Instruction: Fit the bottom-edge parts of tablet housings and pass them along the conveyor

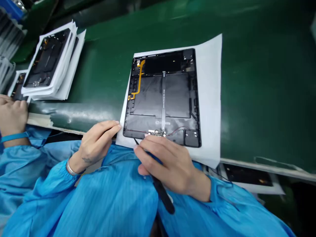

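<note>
Black rectangular tablet housing (pixel 150 98) lies on white paper (pixel 209 95) on the green tabletop (pixel 256 98). At its near edge my right grip (pixel 168 164) pinches a slender black tool (pixel 163 195); whether my left grip (pixel 96 142), at the paper's left edge, pinches, I cannot tell.

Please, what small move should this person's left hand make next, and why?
Probably the left hand should shift onto the side of the open device to steady it: that hand is at the edge of the white sheet, beside the device, while the right hand holds a dark tool with its tip near the device's lower edge.
</note>
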Available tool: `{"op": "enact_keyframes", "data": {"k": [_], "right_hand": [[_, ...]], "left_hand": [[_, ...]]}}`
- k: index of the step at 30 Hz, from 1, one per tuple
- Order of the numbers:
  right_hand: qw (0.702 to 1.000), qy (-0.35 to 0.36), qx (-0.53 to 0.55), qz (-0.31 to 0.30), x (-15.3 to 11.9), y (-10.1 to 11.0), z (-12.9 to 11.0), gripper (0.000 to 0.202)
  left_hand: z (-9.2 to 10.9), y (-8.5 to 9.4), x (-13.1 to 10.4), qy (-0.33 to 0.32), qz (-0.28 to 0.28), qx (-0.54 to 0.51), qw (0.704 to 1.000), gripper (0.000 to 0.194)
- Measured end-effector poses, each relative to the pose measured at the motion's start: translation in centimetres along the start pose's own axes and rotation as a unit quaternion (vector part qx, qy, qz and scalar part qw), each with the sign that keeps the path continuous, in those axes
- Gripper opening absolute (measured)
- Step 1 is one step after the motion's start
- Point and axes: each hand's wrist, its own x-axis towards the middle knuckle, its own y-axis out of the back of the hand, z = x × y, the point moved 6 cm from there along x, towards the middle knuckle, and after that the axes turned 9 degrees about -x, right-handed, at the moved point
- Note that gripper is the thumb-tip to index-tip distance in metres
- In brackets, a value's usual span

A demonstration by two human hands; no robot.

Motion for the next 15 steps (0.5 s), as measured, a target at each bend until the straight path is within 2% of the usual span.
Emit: {"op": "enact_keyframes", "data": {"k": [6, 15], "right_hand": [[0.999, 0.01, -0.003, 0.033, 0.0, 0.2, -0.1, 0.034], [0.998, -0.015, 0.041, 0.043, -0.3, -0.1, 0.0, 0.033]], "left_hand": [[0.6, -0.4, 0.0, 0.005, -0.019, 0.031, 0.999, 0.049], [1.8, -0.1, -0.2, -0.034, -0.033, 0.039, 0.998, 0.036]]}}
